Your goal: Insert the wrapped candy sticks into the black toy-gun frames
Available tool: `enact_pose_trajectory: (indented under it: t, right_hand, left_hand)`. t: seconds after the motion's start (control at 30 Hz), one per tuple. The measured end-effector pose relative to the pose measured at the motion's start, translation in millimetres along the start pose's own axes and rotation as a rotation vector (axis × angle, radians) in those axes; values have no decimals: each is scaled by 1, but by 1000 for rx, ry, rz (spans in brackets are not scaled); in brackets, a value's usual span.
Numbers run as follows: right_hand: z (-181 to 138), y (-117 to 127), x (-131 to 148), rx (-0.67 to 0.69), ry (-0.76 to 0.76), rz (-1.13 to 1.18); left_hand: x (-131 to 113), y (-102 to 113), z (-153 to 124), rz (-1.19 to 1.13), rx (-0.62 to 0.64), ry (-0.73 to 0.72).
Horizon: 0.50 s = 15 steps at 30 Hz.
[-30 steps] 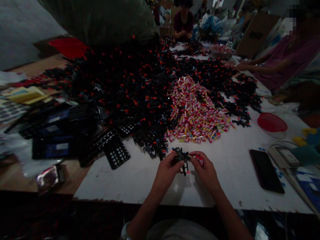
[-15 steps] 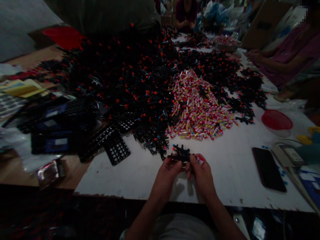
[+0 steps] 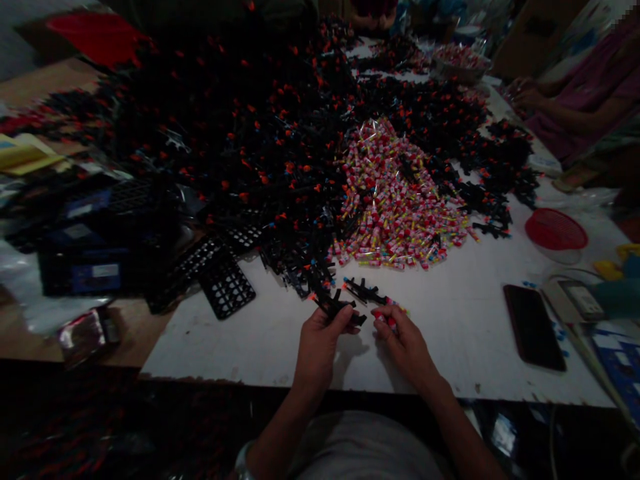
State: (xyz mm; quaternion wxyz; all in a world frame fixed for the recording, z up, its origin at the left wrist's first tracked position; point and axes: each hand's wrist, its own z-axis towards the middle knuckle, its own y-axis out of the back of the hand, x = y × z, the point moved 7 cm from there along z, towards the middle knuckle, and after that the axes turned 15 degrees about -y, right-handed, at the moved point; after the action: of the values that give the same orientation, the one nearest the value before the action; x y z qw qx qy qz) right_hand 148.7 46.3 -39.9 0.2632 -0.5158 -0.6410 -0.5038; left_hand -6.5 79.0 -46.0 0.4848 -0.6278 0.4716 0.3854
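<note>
My left hand [image 3: 319, 340] is closed round a small black plastic toy piece with an orange tip [image 3: 336, 308], held just above the white table [image 3: 465, 347]. My right hand [image 3: 403, 339] pinches a pink wrapped candy [image 3: 391, 316] a little to the right. Another black toy piece [image 3: 367, 291] lies on the table just beyond both hands. Behind it spreads a pile of pink and yellow wrapped candies [image 3: 397, 200], and a huge heap of black toy pieces with orange tips [image 3: 240, 133] covers the table's left and far side.
A black phone [image 3: 533, 327] lies at the right, with a red-lidded bowl [image 3: 556, 233] beyond it. Black grid trays [image 3: 225, 283] and dark boxes [image 3: 90, 260] sit at the left. Another person's hands [image 3: 523, 93] work at the far right.
My hands have come apart: the left now holds a black piece alone and the right keeps the candy. One black piece lies on the table ahead. The view has tilted down.
</note>
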Motion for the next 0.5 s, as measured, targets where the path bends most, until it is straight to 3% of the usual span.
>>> enact_pose_trajectory:
  t: [0.5]
  right_hand:
    - [-4, -5, 12, -51, 292, -179]
  left_hand:
    - [0, -4, 2, 29, -15, -32]
